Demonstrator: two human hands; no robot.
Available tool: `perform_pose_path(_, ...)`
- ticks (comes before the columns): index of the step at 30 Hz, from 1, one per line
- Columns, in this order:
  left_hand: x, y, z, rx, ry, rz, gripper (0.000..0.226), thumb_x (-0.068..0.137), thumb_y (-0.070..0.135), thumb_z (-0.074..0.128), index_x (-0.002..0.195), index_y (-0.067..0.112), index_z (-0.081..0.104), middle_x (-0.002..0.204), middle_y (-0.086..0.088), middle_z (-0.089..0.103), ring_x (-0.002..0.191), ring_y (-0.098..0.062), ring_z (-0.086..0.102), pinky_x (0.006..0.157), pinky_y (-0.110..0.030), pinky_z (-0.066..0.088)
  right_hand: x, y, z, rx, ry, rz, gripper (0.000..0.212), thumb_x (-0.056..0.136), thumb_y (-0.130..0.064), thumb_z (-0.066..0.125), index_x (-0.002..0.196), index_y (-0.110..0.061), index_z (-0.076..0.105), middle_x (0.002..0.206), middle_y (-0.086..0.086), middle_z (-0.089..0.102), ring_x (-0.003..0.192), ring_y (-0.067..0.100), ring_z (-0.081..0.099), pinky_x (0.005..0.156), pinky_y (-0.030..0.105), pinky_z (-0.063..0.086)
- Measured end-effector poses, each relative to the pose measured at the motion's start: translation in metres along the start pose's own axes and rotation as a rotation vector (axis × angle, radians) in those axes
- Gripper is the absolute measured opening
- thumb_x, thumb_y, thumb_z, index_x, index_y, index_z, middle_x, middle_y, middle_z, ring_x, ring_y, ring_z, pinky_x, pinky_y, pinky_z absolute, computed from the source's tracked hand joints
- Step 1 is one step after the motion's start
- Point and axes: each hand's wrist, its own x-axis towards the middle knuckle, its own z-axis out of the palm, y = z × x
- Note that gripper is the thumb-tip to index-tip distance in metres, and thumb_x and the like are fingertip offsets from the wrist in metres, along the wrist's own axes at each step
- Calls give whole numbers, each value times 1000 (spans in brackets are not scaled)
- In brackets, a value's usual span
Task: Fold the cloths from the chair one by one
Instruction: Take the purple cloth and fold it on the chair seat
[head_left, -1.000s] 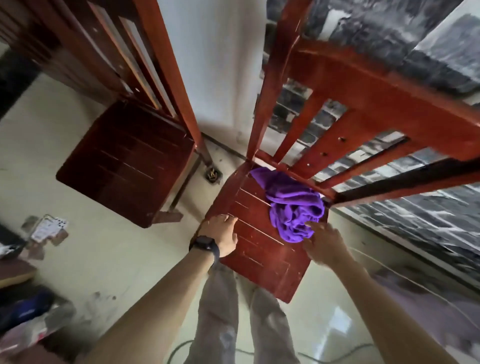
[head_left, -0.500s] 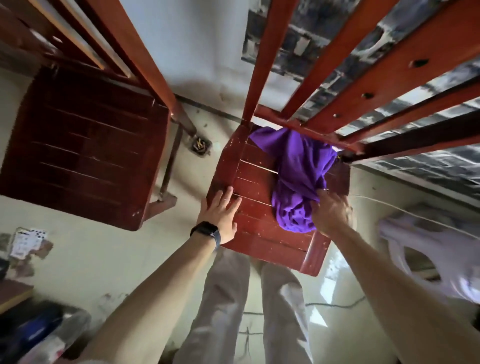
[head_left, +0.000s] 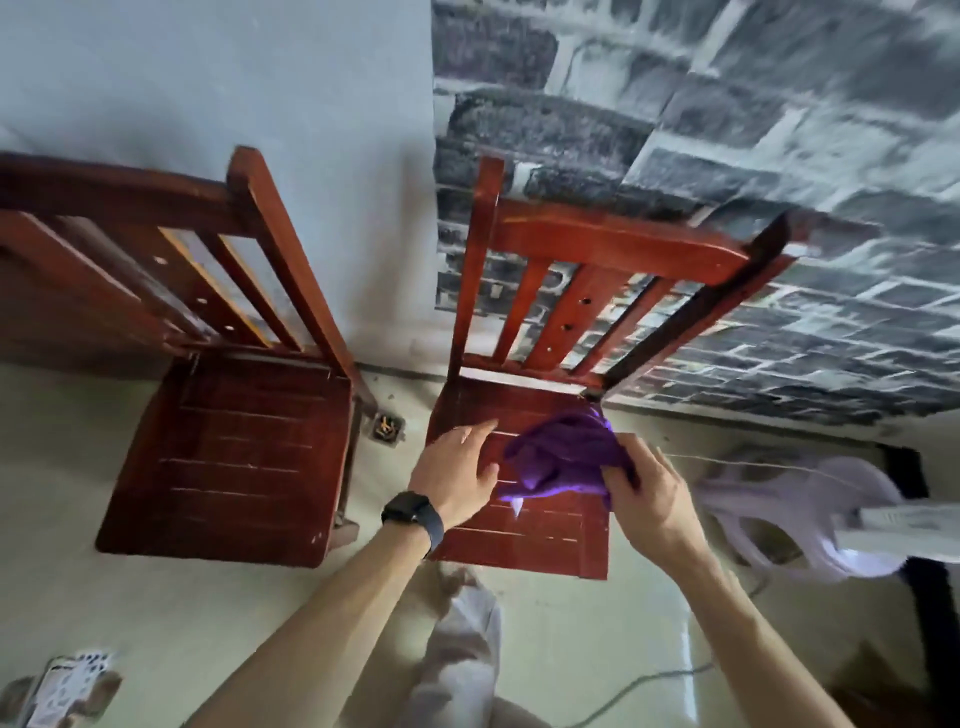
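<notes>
A crumpled purple cloth (head_left: 561, 454) is bunched over the slatted seat of the red wooden chair (head_left: 524, 525) in the middle of the view. My right hand (head_left: 652, 499) grips the cloth's right side and holds it a little above the seat. My left hand (head_left: 454, 475), with a black watch on the wrist, hovers over the seat just left of the cloth, fingers spread and holding nothing. The cloth's far tip reaches toward the chair's back right corner.
A second red wooden chair (head_left: 234, 457) stands to the left with a bare seat. A white plastic object (head_left: 810, 519) lies on the floor at the right. A floor socket (head_left: 387, 427) sits between the chairs. Cards (head_left: 67, 691) lie at the lower left.
My right hand has closed on the cloth and lifted and bunched it toward the seat's front. My left hand has risen off the seat. The view has tilted up.
</notes>
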Motion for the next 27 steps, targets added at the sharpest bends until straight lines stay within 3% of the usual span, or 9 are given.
perform_pose_path(4,-32,55,-55,-35,143,287,59,82,35,58,140,31,46,133,2,60,119,-21,56,96,-35,50,-39,-51,-38,-1,52,-211,29,84,-2,65,108,-16,67,85,5,61,81,23,52,71,30,37)
perform_pose_path(6,-52,72,-83,22,212,383,52,79,30,61,131,30,56,124,0,65,111,-24,61,90,-36,53,-61,-78,-54,-9,108,-351,30,84,-2,64,106,-22,65,82,-8,59,83,24,53,73,29,39)
perform_pose_path(8,-75,77,-111,51,285,423,38,80,28,64,117,27,65,108,0,71,100,-24,65,78,-30,52,-83,-99,-67,-17,171,-420,35,85,-5,65,111,-29,63,87,-18,55,88,20,54,79,27,41)
perform_pose_path(12,-121,73,-171,93,274,379,24,89,42,60,113,37,59,96,7,73,87,-19,68,61,-27,48,-121,-130,-89,-36,218,-365,33,92,-19,63,124,-29,61,106,-2,62,102,23,57,90,35,46)
perform_pose_path(14,-141,71,-208,172,315,381,24,92,48,55,115,42,56,100,11,73,88,-21,69,63,-30,51,-139,-144,-100,-53,283,-377,39,89,-23,67,126,-31,57,105,-6,59,100,18,57,84,29,45)
perform_pose_path(17,-164,75,-276,355,456,473,20,95,44,54,112,40,64,104,11,73,89,-24,70,65,-33,53,-156,-163,-114,-126,295,-319,44,83,-27,73,124,-32,59,98,-8,57,93,20,62,79,35,52)
perform_pose_path(21,-191,87,-363,625,572,624,17,93,25,61,105,32,71,92,3,72,84,-27,68,71,-37,52,-171,-194,-111,-212,221,-272,15,84,-30,73,98,-25,70,86,-6,55,91,26,63,72,33,42)
perform_pose_path(24,-210,88,-412,781,678,731,25,86,12,66,101,32,72,87,5,72,81,-24,66,72,-35,48,-183,-226,-92,-63,191,-284,19,85,-27,73,78,-22,56,69,-8,56,71,24,53,66,36,36)
perform_pose_path(27,-218,83,-451,874,678,627,29,96,18,52,115,37,64,107,8,69,100,-21,59,83,-36,41,-197,-262,-74,225,64,-278,20,89,-21,69,80,-15,52,65,-8,50,66,14,45,68,44,42)
